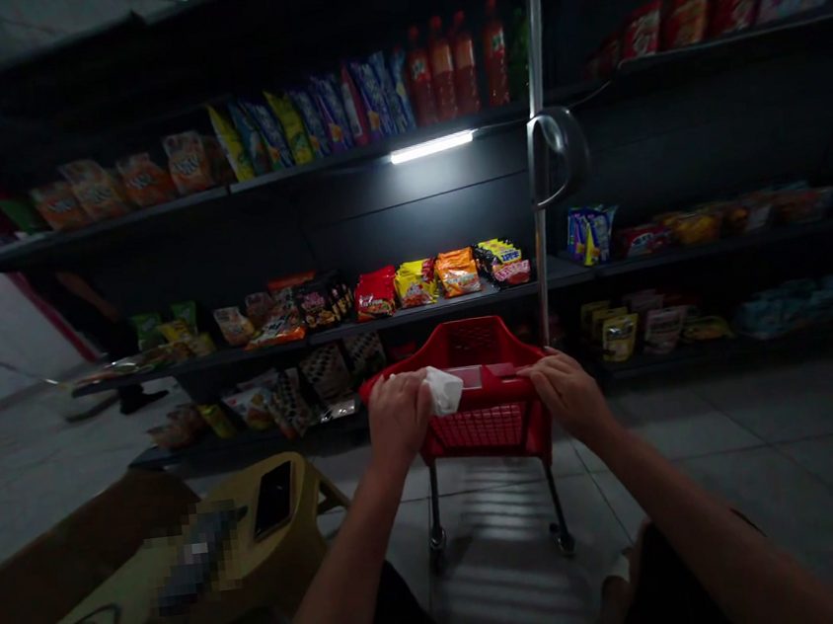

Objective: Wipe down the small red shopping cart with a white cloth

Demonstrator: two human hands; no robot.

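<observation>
A small red shopping trolley (499, 422) stands on the tiled floor in front of me. My left hand (398, 415) is closed on the left end of its handle bar and has a white crumpled cloth or tissue (444, 390) pinched against it. My right hand (568, 390) grips the right end of the same bar. The trolley's basket faces dark shelves of snack packets (414, 284).
A yellow plastic stool (291, 534) with a phone (273, 498) lying on it stands at my left, beside a cardboard box (57, 578) with cables. Drink bottles (457, 62) line the upper shelf. A metal pole (539, 140) rises behind the trolley. Open tiled floor lies to the right.
</observation>
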